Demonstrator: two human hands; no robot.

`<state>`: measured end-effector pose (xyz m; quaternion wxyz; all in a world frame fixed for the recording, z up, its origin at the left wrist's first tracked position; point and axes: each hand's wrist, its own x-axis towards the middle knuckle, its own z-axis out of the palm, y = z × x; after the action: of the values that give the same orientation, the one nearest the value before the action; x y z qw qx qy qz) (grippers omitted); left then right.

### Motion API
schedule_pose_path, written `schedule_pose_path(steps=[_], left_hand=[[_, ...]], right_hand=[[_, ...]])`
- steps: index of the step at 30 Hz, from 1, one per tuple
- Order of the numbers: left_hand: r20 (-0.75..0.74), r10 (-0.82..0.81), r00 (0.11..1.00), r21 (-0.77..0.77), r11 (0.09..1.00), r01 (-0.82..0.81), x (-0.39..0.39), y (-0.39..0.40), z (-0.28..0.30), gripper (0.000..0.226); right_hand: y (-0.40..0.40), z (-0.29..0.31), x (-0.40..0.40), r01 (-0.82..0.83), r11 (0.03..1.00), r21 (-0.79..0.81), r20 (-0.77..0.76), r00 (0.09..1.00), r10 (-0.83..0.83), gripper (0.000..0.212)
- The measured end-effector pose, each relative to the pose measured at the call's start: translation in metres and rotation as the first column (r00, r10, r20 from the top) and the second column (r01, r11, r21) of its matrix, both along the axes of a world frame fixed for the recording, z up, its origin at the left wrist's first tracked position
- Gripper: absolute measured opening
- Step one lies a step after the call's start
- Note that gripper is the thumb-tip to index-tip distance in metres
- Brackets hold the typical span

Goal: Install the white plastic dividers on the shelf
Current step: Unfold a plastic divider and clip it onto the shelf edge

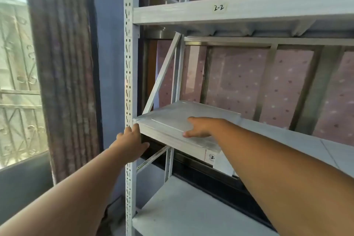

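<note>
**A:** Start at the far left: the curtain [63, 67] and the window [17, 74] are out of your way, so ignore them. Your left hand [132, 141] is at the perforated upright [129, 82], at the near left corner of the stack of white plastic dividers [180, 122]. How is the grip there?

**B:** Partly closed. The fingertips touch the stack's corner edge and the thumb sits under the shelf's front lip. It looks like a steadying hold, not a full grasp.

**A:** Good. Keep that hand as a stop, so the stack cannot slide left off the middle shelf [287, 136]. The dividers lie flat at the left end of that shelf, with the near edge overhanging the front beam a little.

**B:** And the right hand [201, 127]?

**A:** It lies flat and open on top of the stack, fingers spread and pointing left, holding nothing. You likely want to peel off one sheet only, so press lightly and slide the top divider toward you with the fingertips while the left hand blocks the rest.

**B:** I cannot tell how many sheets are there.

**A:** Nor can I; the layered edge suggests several. Lift one by its near edge, and check that the one beneath does not cling to it.

**B:** Where does it go?

**A:** Probably upright, like the white piece standing on the upper shelf [249, 11] marked 2-2. The rest of the middle shelf to the right is bare, so work that way.
</note>
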<state>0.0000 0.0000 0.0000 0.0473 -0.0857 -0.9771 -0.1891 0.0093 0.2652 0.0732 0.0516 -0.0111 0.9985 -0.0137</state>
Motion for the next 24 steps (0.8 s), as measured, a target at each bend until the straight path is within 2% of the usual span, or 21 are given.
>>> schedule_pose_path(steps=[4, 9, 14, 17, 19, 21, 22, 24], left_hand=[[0.032, 0.001, 0.999, 0.011, 1.0, -0.001, -0.007, -0.008, -0.006, 0.064], [0.017, -0.045, 0.999, 0.1, 0.994, 0.043, -0.01, 0.012, 0.004, 0.048], [-0.02, -0.082, 0.996, 0.265, 0.961, 0.084, -0.006, 0.049, 0.024, 0.064], [0.014, -0.084, 0.996, 0.439, 0.896, 0.07, 0.003, 0.08, 0.038, 0.069], [0.101, -0.122, 0.987, 0.63, 0.776, 0.031, 0.011, 0.106, 0.05, 0.079], [0.187, -0.24, 0.953, 0.827, 0.562, -0.02, 0.024, 0.136, 0.061, 0.093], [0.194, -0.311, 0.93, 0.897, 0.441, -0.04, 0.031, 0.153, 0.066, 0.096], [0.154, -0.419, 0.895, 0.975, 0.214, -0.068, 0.043, 0.181, 0.075, 0.088]], right_hand=[[-0.001, -0.004, 0.003, -0.02, 0.995, 0.098, -0.018, 1.0, 0.022, 0.064], [-0.012, 0.001, 0.016, -0.118, 0.933, 0.34, -0.075, 0.986, 0.152, 0.027], [0.005, 0.002, 0.037, -0.13, 0.877, 0.462, -0.163, 0.96, 0.227, 0.01], [0.027, 0.006, 0.053, -0.097, 0.876, 0.472, -0.25, 0.938, 0.239, 0.018], [0.04, 0.011, 0.064, -0.078, 0.884, 0.462, -0.311, 0.919, 0.244, 0.015], [0.055, 0.017, 0.078, -0.052, 0.901, 0.431, -0.361, 0.905, 0.225, 0.013], [0.063, 0.019, 0.086, -0.039, 0.908, 0.417, -0.385, 0.897, 0.216, 0.019], [0.078, 0.024, 0.103, -0.02, 0.915, 0.403, -0.427, 0.88, 0.207, 0.028]])
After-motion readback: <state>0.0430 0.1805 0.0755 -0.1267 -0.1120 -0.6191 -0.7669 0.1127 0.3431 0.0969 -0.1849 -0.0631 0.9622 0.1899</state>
